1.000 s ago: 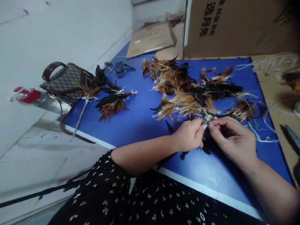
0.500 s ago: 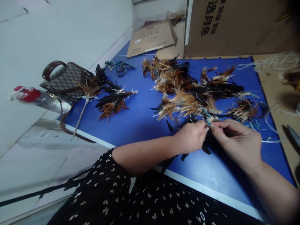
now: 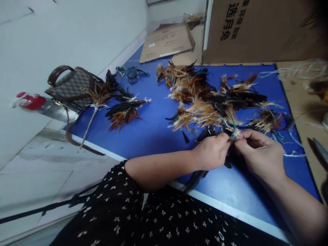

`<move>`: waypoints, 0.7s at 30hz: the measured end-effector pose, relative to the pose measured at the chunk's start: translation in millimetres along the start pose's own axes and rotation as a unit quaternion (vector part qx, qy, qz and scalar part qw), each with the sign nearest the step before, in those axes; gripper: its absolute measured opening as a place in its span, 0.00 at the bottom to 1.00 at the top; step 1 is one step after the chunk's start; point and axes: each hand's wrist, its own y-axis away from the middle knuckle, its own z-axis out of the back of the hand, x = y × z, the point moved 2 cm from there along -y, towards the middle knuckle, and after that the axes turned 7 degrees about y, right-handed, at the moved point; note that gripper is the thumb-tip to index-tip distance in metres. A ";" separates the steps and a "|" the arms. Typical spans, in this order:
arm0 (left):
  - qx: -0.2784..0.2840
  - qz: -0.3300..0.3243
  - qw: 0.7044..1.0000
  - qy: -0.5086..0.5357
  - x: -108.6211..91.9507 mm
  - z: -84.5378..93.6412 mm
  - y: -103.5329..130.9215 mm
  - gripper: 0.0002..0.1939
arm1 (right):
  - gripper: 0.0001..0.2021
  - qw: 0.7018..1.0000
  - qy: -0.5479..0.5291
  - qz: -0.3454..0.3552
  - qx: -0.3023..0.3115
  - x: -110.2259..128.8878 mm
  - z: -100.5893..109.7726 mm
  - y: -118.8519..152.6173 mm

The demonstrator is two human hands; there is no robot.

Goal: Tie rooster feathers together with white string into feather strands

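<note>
My left hand [image 3: 213, 151] is closed around a bunch of black feathers [image 3: 196, 179], whose dark tips stick out below and behind the fist. At the bunch's pale tied end, teal thread [image 3: 234, 136] shows between my two hands. My right hand [image 3: 262, 152] pinches at that end with thumb and forefinger, close beside the left fingers; exactly what lies in the pinch is partly hidden. Just beyond both hands spreads a pile of brown and black feather bunches [image 3: 194, 87]. One more feather bunch [image 3: 266, 121] lies to the right of it.
On the left are a handbag [image 3: 71, 87], a plastic bottle [image 3: 51, 109], a feather-tipped stick [image 3: 88, 128] and loose feather bunches [image 3: 123, 112]. Teal cords [image 3: 132, 73] lie farther back. Cardboard [image 3: 167, 41] and a large carton [image 3: 256, 34] stand behind. Scissors [image 3: 320, 150] rest at the right edge.
Both hands have shifted slightly right with the bunch. More black feathers now show below my left wrist, and the tied end with teal thread is more exposed.
</note>
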 end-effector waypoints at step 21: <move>0.179 0.221 0.805 0.521 -4.0 15.9 -6.1 0.18 | 0.06 0.982 0.005 0.184 0.037 5.2 13.2 -4.3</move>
